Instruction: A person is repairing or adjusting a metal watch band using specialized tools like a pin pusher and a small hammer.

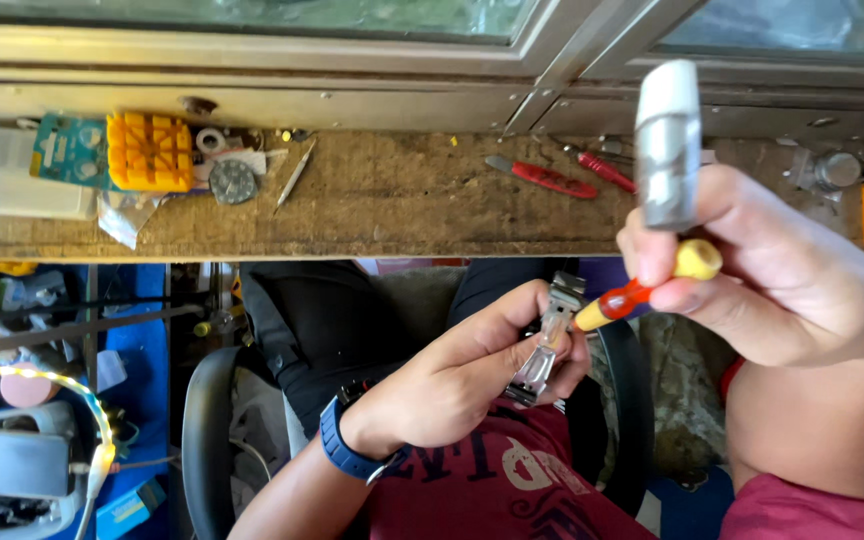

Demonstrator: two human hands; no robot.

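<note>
Across the top of my view runs the worn wooden desk point(382, 200) under the window frame, and I go from it down to the small work below. On it lie a yellow plastic block point(149, 151), a red-handled pair of pliers point(542, 177) and a thin metal pick point(295, 173), all well apart from my hands.

My right hand point(782, 280) is raised near the desk edge, wrist bent back, fingers wrapped around a small hammer point(667, 140) with a pale tip and metal head, and pinching a slim yellow-and-red tool point(632, 297) at the same time. My left hand point(472, 370), with a blue watch on the wrist, is curled shut around a metal watch bracelet point(550, 340), held upright over my lap, just below the desk.

The slim tool's tip touches the bracelet's upper links. To do this well, I judge I should keep the bracelet gripped firmly, the tip seated square in the link, and tap lightly.
</note>
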